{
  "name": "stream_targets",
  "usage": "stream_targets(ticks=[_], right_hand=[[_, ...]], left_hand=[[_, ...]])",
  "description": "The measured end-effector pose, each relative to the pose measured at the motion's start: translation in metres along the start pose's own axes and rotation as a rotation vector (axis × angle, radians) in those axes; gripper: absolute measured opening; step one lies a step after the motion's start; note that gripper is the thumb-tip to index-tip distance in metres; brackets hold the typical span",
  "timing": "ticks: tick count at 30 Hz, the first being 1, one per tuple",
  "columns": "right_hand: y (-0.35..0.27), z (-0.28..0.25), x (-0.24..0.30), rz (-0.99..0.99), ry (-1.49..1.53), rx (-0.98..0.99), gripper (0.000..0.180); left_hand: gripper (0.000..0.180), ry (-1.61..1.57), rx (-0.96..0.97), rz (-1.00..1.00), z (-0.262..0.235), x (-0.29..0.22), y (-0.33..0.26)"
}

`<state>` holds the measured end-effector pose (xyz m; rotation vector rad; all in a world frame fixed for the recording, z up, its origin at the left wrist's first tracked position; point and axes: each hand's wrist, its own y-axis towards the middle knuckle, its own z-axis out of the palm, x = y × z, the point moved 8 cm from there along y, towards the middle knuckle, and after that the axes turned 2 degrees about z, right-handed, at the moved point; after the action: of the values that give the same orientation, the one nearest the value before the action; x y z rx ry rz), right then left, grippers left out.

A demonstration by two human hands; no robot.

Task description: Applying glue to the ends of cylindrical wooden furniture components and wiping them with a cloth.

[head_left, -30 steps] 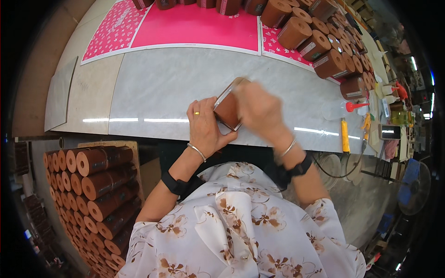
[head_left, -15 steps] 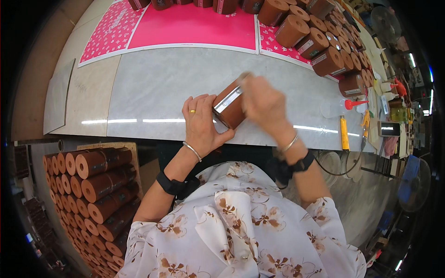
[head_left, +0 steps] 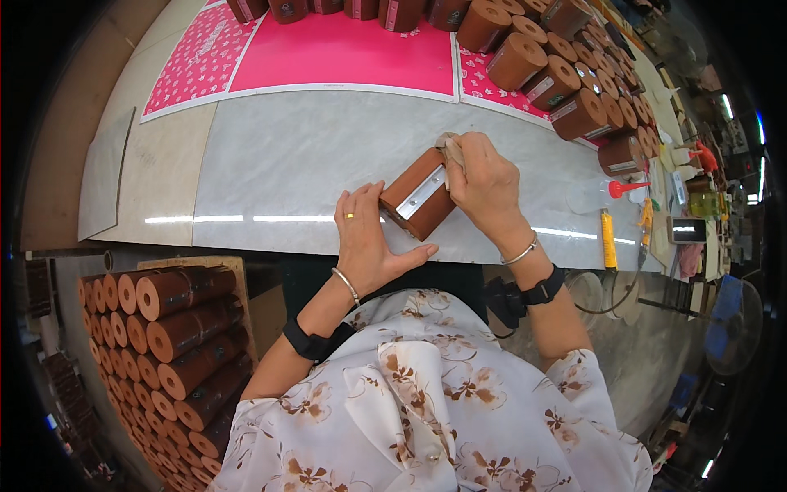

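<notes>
A brown leather-look cylinder (head_left: 402, 193) lies tilted on the bench in front of me, a silver metal plate (head_left: 422, 194) along its upper side. My left hand (head_left: 366, 238) is beside its near left end, fingers stretched and thumb spread apart. The fingertips are at the cylinder's edge; whether they press on it I cannot tell. At the far right end, my right hand (head_left: 485, 180) pinches a crumpled greyish-beige cloth (head_left: 448, 146) against the cylinder. Part of the cloth is hidden behind the fingers.
Pink printed sheets (head_left: 352, 53) cover the back of the grey bench (head_left: 279, 164). Many similar cylinders (head_left: 578, 113) stand at the back right. Nearer are a red-nozzled bottle (head_left: 623, 189) and a yellow tool (head_left: 607, 238). A stack of brown rolls (head_left: 184, 328) fills the lower left.
The cylinder has shifted slightly right and turned a little. My left hand has loosened and its thumb has come away. My right hand has moved slightly right, and the cloth now shows.
</notes>
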<state>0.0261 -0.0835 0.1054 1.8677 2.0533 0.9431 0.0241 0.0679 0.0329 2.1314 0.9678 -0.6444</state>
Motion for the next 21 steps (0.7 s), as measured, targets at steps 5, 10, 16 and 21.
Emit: stream_targets(ticks=[5, 10, 16, 21], right_hand=[[-0.02, 0.005, 0.076, -0.236, 0.201, 0.048, 0.015], [0.002, -0.008, -0.006, -0.003, -0.016, 0.025, 0.015], [-0.021, 0.0, 0.054, -0.178, 0.101, 0.073, 0.017], [-0.014, -0.017, -0.015, 0.066, 0.031, -0.005, 0.021]], left_hand=[[0.088, -0.093, 0.035, -0.039, 0.008, 0.009, 0.006], [0.083, 0.087, -0.077, 0.182, 0.0, -0.017, 0.01], [0.087, 0.197, -0.111, 0.273, 0.006, -0.016, -0.001], [0.087, 0.092, -0.002, 0.125, 0.001, -0.017, 0.002]])
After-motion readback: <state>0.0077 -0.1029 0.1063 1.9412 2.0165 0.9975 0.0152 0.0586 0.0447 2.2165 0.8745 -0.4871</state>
